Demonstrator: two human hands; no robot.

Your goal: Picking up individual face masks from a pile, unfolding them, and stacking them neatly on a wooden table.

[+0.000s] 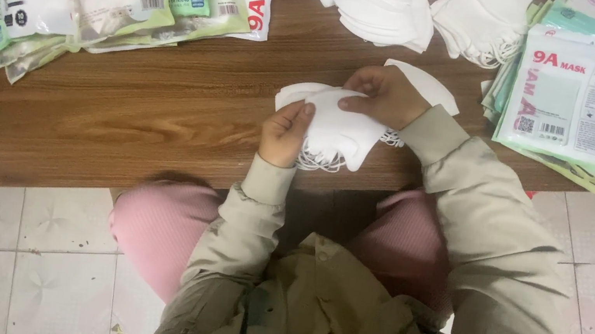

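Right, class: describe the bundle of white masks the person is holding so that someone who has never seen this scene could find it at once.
Start at the low wooden table and go to its near edge, in front of the seated person. There the left hand and right hand grip a small stack of white masks, ear loops dangling. It is the only pile lifted in hands; the other loose white masks lie at the far edge.
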